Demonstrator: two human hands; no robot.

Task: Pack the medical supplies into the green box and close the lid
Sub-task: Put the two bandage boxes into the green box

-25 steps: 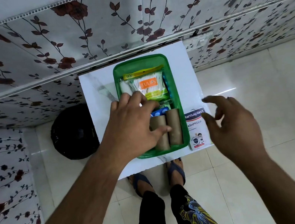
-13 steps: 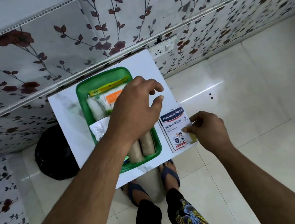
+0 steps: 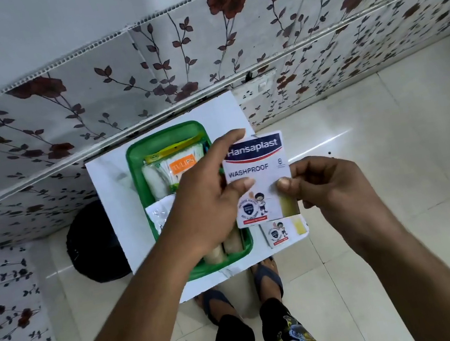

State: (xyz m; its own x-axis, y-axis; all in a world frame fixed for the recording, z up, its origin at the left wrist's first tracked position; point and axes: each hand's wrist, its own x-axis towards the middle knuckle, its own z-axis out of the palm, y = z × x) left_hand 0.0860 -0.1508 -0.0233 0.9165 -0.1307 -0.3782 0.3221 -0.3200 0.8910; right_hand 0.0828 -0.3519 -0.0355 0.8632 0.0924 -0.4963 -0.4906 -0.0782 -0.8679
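Observation:
The green box (image 3: 136, 167) lies open on a small white table (image 3: 106, 178). Inside it are a Tulips cotton-bud pack (image 3: 178, 166), a white packet (image 3: 161, 213) and two tan bandage rolls (image 3: 225, 249). I hold a white Hansaplast plaster pack (image 3: 258, 164) in the air to the right of the box, above the table. My left hand (image 3: 211, 202) pinches its left edge and my right hand (image 3: 324, 183) pinches its right edge. A second Hansaplast pack (image 3: 280, 234) rests on the table beneath. No lid is in view.
A black round bin (image 3: 90, 246) stands on the tiled floor left of the table. A floral-patterned wall (image 3: 200, 64) with a white socket (image 3: 259, 88) runs behind it. My sandalled feet (image 3: 265, 276) are at the table's near edge.
My right hand picked the Hansaplast pack off the table and raised it. My left hand left the box and took hold of the pack's left edge.

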